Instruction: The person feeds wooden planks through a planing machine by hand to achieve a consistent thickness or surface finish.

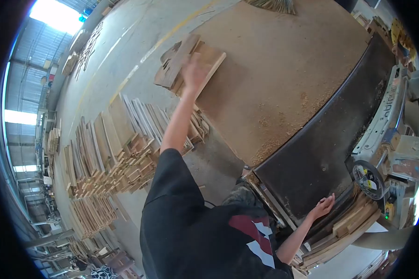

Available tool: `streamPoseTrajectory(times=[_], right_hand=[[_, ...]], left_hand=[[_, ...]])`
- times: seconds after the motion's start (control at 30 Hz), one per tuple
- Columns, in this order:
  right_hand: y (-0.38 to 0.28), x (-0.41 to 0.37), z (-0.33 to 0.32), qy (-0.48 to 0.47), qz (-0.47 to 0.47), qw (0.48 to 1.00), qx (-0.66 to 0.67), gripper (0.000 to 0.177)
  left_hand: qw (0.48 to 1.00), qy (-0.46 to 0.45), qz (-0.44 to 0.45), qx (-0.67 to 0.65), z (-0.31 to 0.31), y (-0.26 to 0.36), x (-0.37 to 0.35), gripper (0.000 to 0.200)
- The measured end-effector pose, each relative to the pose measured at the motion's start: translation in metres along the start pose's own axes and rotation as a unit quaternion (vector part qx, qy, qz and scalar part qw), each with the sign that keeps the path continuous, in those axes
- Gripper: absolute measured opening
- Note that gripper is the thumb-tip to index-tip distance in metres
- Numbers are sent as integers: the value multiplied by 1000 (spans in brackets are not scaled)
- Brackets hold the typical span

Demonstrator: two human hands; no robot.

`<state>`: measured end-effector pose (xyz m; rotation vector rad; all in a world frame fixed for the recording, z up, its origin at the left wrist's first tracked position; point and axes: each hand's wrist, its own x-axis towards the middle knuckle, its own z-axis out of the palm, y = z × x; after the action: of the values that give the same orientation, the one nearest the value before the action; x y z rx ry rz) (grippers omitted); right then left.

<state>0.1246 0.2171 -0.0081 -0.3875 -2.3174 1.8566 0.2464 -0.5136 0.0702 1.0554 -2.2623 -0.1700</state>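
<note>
My left hand [193,73] is stretched far out over a small stack of wooden boards [210,59] on the corner of the brown tabletop [284,60]. Motion smears its fingers, so whether it grips or touches a board cannot be told. Low on the right, my right hand [324,204] hovers over or beside the black machine table [312,162], palm partly turned up. Its fingers are loosely bent and apart, with nothing in them. Closest to it are long wooden boards [354,218] beside the machine.
Wood shavings [274,144] lie along the tabletop's edge. A machine with a black handwheel [368,179] stands at right. Many stacked planks [111,144] cover the floor at left. Broom bristles [277,5] show at the top.
</note>
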Motion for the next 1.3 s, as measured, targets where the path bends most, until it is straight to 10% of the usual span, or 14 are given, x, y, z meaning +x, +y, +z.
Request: streamPoseTrajectory(times=[0.1, 0.47, 0.7, 0.93, 1.13, 1.3], right_hand=[[26, 9, -1, 21, -98, 990, -97, 34], [30, -1, 3, 53, -127, 974, -182, 33], [25, -9, 2, 48, -118, 982, -141, 29], [10, -17, -11, 9, -1, 999, 37, 21], [-41, -85, -32, -124, -11, 981, -146, 34], [-33, -131, -58, -343, 321, 851, -233, 71]], left_hand=[[929, -201, -280, 137, -18, -111, 46, 99], [959, -178, -208, 75, -27, -67, -60, 108], [947, -215, -191, -143, -37, 109, -195, 90], [900, -335, 58, -272, -45, 273, -284, 88], [906, -299, 256, -156, -28, 337, -358, 93], [753, -428, 314, -388, -33, 351, -403, 63]])
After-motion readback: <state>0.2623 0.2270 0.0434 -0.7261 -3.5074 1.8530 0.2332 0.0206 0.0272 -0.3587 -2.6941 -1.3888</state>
